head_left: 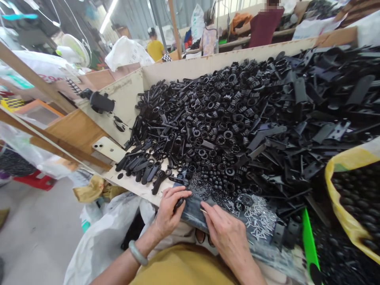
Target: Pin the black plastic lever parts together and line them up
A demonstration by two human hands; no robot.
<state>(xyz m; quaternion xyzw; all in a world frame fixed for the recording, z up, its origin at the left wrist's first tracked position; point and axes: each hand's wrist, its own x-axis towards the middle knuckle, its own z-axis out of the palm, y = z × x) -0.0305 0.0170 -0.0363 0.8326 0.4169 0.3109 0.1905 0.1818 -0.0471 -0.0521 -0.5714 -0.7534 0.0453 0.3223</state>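
My left hand (170, 206) is closed around a small black plastic part (179, 203), most of it hidden by the fingers. To its right, my right hand (227, 229) pinches a thin, light-coloured metal piece (203, 211), which looks like a pin or screw. Both hands are over the dark work surface (192, 211) at the near edge of the bench. Beside the right hand lies a heap of silver screws (261, 215). Just beyond the hands are small dark pieces and black balls (215, 178). Black handle-like parts (145, 168) lie beyond my left hand.
Black rings (204, 107) and flat black pieces (299, 91) fill the walled bench. A phone (109, 149) leans at the left wall. A yellow-edged bag (331, 174) and green divider (310, 237) stand right. People (264, 25) are at the back.
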